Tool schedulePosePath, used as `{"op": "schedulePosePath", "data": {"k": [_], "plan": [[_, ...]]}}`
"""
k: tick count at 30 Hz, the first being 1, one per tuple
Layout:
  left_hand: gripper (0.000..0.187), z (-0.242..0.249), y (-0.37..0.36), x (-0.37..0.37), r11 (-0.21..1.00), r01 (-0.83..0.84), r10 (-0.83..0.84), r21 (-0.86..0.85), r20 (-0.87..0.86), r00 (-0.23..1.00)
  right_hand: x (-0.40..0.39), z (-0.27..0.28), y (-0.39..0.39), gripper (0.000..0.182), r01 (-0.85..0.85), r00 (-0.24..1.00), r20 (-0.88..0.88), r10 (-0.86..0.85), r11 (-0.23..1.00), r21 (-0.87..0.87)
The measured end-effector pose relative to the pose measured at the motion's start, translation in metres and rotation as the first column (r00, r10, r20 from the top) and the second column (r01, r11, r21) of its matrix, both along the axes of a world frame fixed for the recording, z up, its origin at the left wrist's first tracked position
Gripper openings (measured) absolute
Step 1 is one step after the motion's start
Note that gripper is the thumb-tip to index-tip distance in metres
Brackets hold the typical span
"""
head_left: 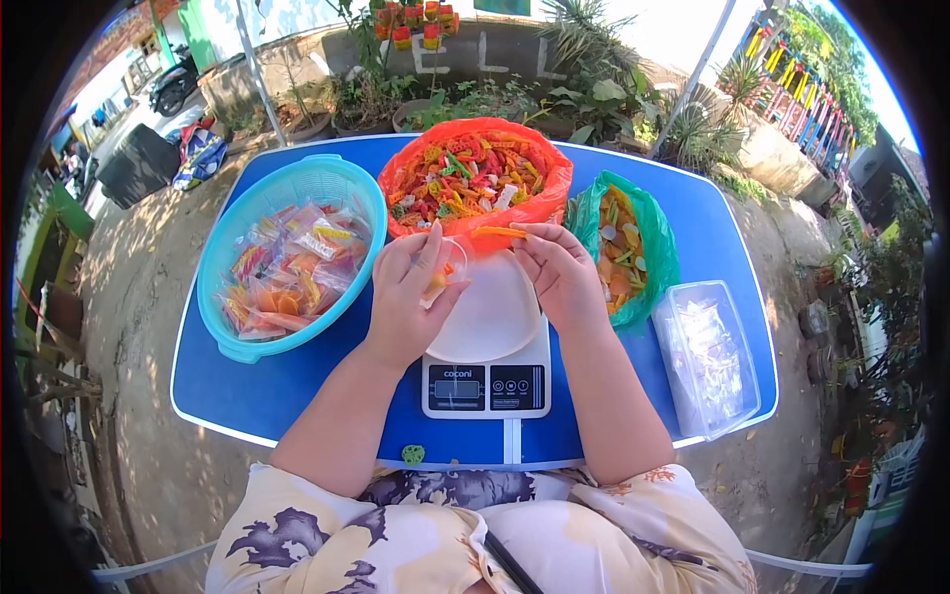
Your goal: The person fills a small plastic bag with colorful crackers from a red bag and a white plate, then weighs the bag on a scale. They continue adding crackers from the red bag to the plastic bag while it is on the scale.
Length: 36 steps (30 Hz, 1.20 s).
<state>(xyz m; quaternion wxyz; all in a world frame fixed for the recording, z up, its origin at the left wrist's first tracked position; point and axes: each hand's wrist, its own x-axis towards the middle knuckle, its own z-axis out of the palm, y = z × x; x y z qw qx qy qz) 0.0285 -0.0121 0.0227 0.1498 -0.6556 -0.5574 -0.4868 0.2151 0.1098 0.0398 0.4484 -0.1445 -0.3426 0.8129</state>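
My left hand (pixel 408 292) pinches a small clear plastic bag (pixel 451 265) with a few orange and pale pieces in it. Between the fingertips of my right hand (pixel 559 269) is an orange cracker piece (pixel 498 232), close to the bag's mouth. Both hands are above the white plate (pixel 483 322) on a kitchen scale (pixel 487 404); the scale's display cannot be read. Just beyond them stands a red plastic bag (pixel 557 183) full of colourful crackers. Right of my right hand, a green plastic bag (pixel 661 252) holds yellow, orange and green pieces.
On the blue table (pixel 297 396), a light-blue basket (pixel 374 203) of filled packets stands at left. At right is a clear plastic box (pixel 705 361) of clear bags. A green cracker piece (pixel 413 453) lies near the front edge. Plants and a low wall are behind.
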Motion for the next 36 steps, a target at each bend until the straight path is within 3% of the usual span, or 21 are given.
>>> {"op": "schedulePosePath", "data": {"k": [3,6,9,12,15,18,21,24,27,30,36], "plan": [[0.076,0.001,0.0,-0.001,1.0,-0.001,0.001,0.003,-0.01,1.0,-0.002,0.005,-0.005,0.015,0.036,0.997,0.059,-0.04,0.998,0.059],[0.077,0.003,-0.002,-0.002,1.0,-0.012,0.012,-0.004,-0.032,0.999,-0.004,0.004,-0.008,0.014,0.099,0.948,0.256,-0.19,0.939,0.329],[0.076,0.002,-0.001,-0.004,1.0,-0.015,0.016,0.005,-0.026,1.0,-0.003,0.004,-0.008,0.016,0.053,0.861,0.419,-0.288,0.871,0.489],[0.076,0.0,-0.001,-0.005,1.0,0.005,-0.005,0.01,-0.006,1.0,-0.007,0.0,-0.011,0.015,-0.015,0.801,0.518,-0.3,0.855,0.519],[0.075,0.001,-0.001,-0.005,1.0,0.016,-0.016,0.006,0.002,1.0,-0.009,0.006,-0.017,0.015,-0.165,0.556,0.705,-0.441,0.772,0.614],[0.075,0.0,-0.001,-0.005,1.0,0.012,-0.012,0.007,0.009,1.0,-0.006,0.009,-0.016,0.017,-0.172,0.453,0.55,-0.702,0.536,0.826],[0.075,0.002,-0.001,-0.005,1.0,0.0,0.0,0.016,-0.004,1.0,-0.001,0.003,-0.004,0.022,-0.235,0.548,0.406,-0.731,0.331,0.914],[0.075,0.002,-0.001,-0.005,1.0,0.006,-0.006,0.016,0.001,1.0,0.001,0.005,-0.011,0.023,-0.387,0.492,0.415,-0.766,0.235,0.892],[0.074,0.001,0.0,-0.005,1.0,0.024,-0.024,0.011,0.017,1.0,-0.002,0.006,-0.019,0.023,-0.488,0.425,0.501,-0.754,0.276,0.828],[0.074,-0.001,0.001,-0.004,1.0,0.027,-0.028,0.011,0.038,0.999,-0.003,-0.002,-0.017,0.023,-0.552,0.419,0.487,-0.767,0.21,0.807],[0.074,-0.003,0.001,-0.005,1.0,0.007,-0.007,0.0,0.045,0.999,-0.006,-0.004,-0.015,0.03,-0.45,0.412,0.439,-0.798,0.24,0.86]]}}
